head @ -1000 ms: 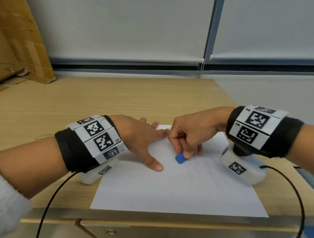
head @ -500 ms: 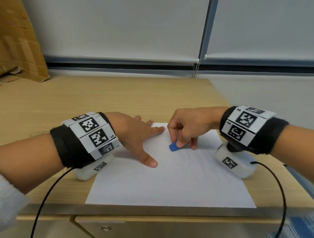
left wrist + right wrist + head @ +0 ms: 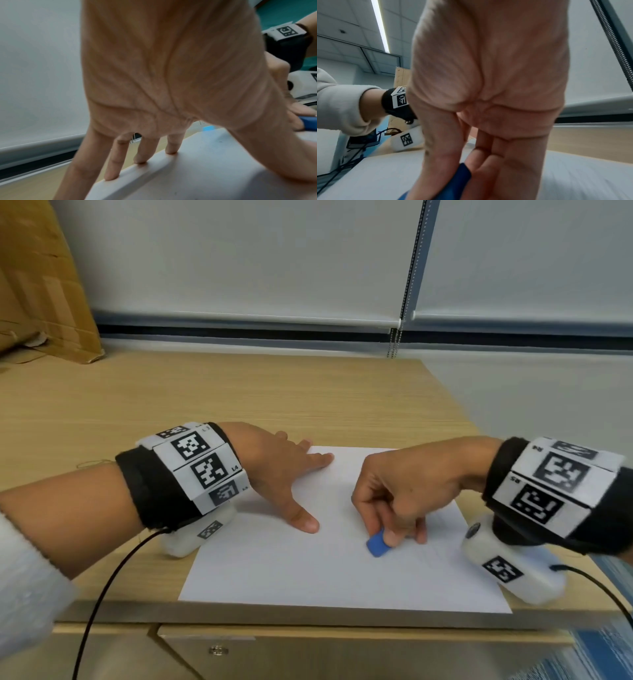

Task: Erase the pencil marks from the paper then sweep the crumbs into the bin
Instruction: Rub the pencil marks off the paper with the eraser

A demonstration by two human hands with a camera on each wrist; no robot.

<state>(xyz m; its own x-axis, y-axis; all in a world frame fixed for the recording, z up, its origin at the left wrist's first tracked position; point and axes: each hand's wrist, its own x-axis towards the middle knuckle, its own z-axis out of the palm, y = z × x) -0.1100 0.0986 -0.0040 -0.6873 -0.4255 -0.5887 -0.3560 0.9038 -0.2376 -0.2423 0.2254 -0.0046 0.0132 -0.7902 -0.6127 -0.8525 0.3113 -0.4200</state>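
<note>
A white sheet of paper lies on the wooden desk near its front edge, with faint pencil lines on its right half. My left hand lies flat on the sheet's upper left corner, fingers spread and straight, thumb out. My right hand pinches a small blue eraser between thumb and fingers, its lower end on the paper at mid-sheet. The eraser shows in the right wrist view between thumb and fingers, and at the right edge in the left wrist view as the eraser. No bin is in view.
The wooden desk stretches behind the paper, with its right edge close to my right wrist. Brown cardboard leans at the back left. A window blind with a bead chain runs along the back. Black cables hang from both wrist cameras.
My right hand slid the eraser up the sheet and then back down toward me and to the right. The left hand stayed flat on the paper's corner.
</note>
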